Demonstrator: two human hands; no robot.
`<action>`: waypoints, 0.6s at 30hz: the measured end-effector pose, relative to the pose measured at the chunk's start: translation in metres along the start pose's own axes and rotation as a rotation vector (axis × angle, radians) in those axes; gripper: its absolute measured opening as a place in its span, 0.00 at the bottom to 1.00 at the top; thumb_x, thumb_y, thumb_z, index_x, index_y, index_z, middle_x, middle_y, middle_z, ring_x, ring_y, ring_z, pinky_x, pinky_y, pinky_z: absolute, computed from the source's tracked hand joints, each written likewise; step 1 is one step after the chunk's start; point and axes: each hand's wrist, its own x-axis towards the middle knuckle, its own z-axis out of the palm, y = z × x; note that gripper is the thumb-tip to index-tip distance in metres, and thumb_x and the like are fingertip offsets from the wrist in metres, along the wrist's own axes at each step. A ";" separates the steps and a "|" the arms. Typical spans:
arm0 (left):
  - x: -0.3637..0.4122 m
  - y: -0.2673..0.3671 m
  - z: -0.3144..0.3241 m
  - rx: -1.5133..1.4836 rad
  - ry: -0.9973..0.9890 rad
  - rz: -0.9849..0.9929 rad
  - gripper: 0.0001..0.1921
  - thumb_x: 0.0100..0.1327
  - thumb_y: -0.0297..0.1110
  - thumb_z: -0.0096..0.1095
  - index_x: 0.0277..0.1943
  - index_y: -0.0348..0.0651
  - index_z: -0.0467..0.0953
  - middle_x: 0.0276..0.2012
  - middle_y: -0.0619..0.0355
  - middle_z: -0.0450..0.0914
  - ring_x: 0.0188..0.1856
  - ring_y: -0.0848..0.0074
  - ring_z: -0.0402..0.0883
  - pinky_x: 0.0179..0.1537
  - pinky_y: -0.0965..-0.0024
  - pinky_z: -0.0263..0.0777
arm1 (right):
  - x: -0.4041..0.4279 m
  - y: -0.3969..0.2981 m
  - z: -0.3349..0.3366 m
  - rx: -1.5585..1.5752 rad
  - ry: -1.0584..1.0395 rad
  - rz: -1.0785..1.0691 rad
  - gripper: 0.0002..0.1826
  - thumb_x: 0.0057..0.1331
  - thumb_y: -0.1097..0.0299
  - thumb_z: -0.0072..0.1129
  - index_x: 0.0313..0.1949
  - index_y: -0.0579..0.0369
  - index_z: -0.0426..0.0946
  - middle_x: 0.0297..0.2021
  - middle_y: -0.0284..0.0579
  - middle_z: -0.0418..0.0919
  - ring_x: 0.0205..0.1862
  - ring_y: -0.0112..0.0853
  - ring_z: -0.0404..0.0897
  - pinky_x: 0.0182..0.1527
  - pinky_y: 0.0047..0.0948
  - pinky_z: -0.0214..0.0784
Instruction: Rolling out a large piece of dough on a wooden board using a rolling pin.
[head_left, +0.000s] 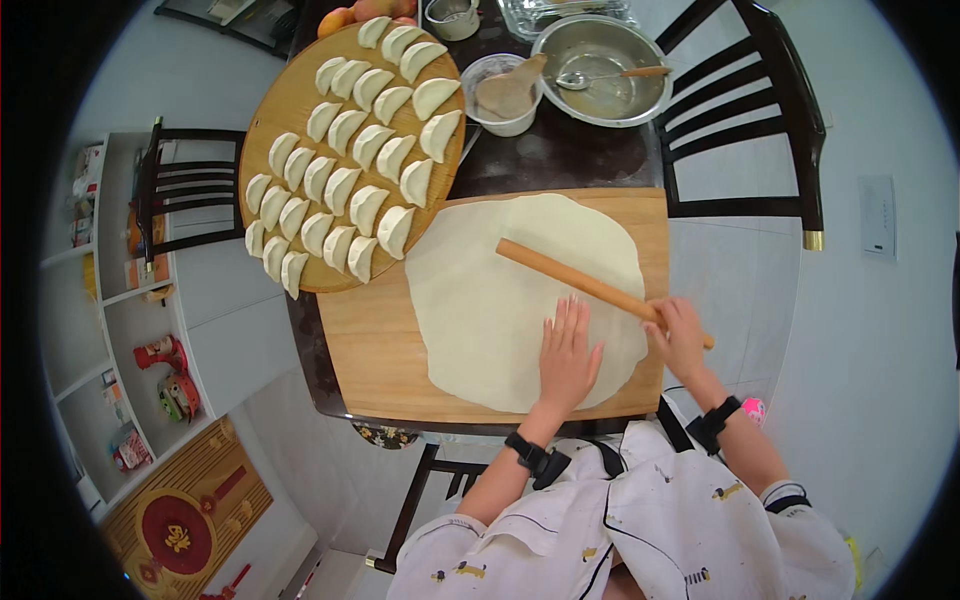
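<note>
A large rolled-out sheet of dough (487, 300) covers much of the wooden board (367, 337) in front of me. My left hand (568, 360) lies palm down on the dough's lower right part, fingers extended, holding nothing. My right hand (679, 334) grips a wooden rolling pin (577, 279) near its right end, at the dough's right edge. The pin slants up to the left across the dough; I cannot tell whether its far end touches the sheet. Rows of folded dumplings (343, 191) sit on a round tray (262, 112), which overlaps the board's upper left corner.
Beyond the board on the dark table (555, 165) stand a tub (517, 124) with a wooden scoop-like piece, a metal bowl (607, 105) with a spoon (577, 80), and a small cup (454, 22). Dark chairs stand at left (199, 135), right (814, 150) and near me (409, 517).
</note>
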 end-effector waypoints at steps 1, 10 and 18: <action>0.014 0.004 0.005 -0.003 -0.062 0.007 0.37 0.65 0.38 0.60 0.73 0.35 0.53 0.73 0.43 0.55 0.76 0.52 0.49 0.71 0.46 0.47 | -0.013 0.000 0.003 0.038 0.029 0.044 0.18 0.58 0.68 0.66 0.46 0.57 0.74 0.41 0.48 0.75 0.45 0.47 0.73 0.49 0.43 0.66; 0.121 0.028 0.053 0.100 -0.108 0.277 0.41 0.66 0.51 0.57 0.72 0.31 0.53 0.73 0.44 0.55 0.76 0.59 0.51 0.74 0.55 0.46 | -0.026 0.023 0.004 0.127 0.199 0.133 0.23 0.61 0.72 0.64 0.56 0.56 0.73 0.44 0.50 0.75 0.49 0.46 0.74 0.52 0.39 0.68; 0.177 0.055 0.073 -0.035 -0.063 0.292 0.36 0.67 0.50 0.56 0.68 0.31 0.62 0.69 0.43 0.64 0.75 0.58 0.55 0.74 0.55 0.45 | -0.022 0.064 -0.022 0.196 0.056 0.221 0.23 0.64 0.69 0.62 0.59 0.50 0.72 0.48 0.47 0.78 0.47 0.42 0.79 0.47 0.37 0.72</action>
